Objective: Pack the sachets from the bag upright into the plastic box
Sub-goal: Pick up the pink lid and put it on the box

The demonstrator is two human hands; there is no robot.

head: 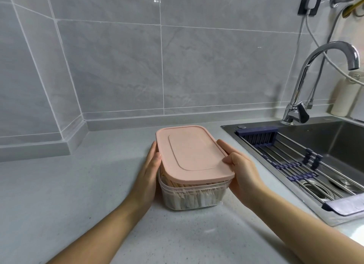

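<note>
Box (189, 201), clear plastic, on counter (78, 185) just left of sink (334, 137); sachets (197, 198) upright inside; pink lid (193, 153) on top. Left hand (148, 171) flat against lid's left edge, fingers straight. Right hand (242, 173) pinches lid's right edge, thumb on top.

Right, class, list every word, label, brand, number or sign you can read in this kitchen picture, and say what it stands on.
No text here can be read.
Pale paper sachets in the clear plastic box: any print is too blurred to read.
Pink rectangular lid: plain, no lettering.
Black wall socket plate: no legible marking.
</note>
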